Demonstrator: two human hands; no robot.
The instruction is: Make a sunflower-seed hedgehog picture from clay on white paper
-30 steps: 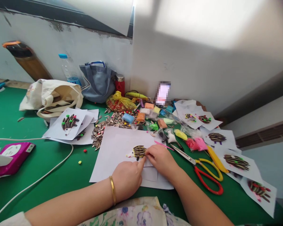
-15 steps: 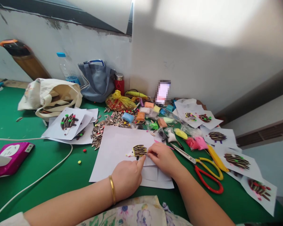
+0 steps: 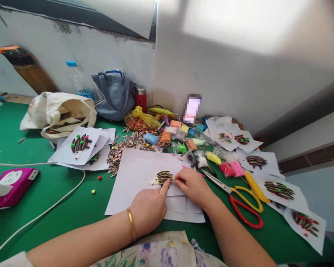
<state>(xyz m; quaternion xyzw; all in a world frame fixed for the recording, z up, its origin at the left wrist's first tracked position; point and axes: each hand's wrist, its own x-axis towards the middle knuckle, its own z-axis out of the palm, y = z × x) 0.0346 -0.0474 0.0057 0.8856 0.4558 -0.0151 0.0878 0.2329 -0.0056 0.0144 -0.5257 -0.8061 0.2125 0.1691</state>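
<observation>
On a white sheet of paper (image 3: 136, 167) lies a small hedgehog picture (image 3: 163, 177), with striped sunflower seeds for spines and a pale snout edged in yellow at its left. My left hand (image 3: 150, 207) has its index finger stretched out, the tip on the lower right of the seeds; its other fingers are curled and hold nothing. Just right of the hedgehog, my right hand (image 3: 193, 187) rests on the paper with thumb and fingertips pinched together. Whatever may be between them is too small to make out. Smaller sheets stick out beneath my hands.
Scissors (image 3: 231, 193) with red and yellow handles lie at the right, beside a yellow cutter (image 3: 256, 187). Behind the paper are spread sunflower seeds (image 3: 130, 144) and clay packs (image 3: 166, 137). Finished hedgehog sheets (image 3: 286, 193) line the right side. A white cable (image 3: 64, 194) crosses the left.
My left index fingertip has moved up from the hedgehog's lower right edge onto its seeds. My right hand has drawn slightly right, off the hedgehog's edge.
</observation>
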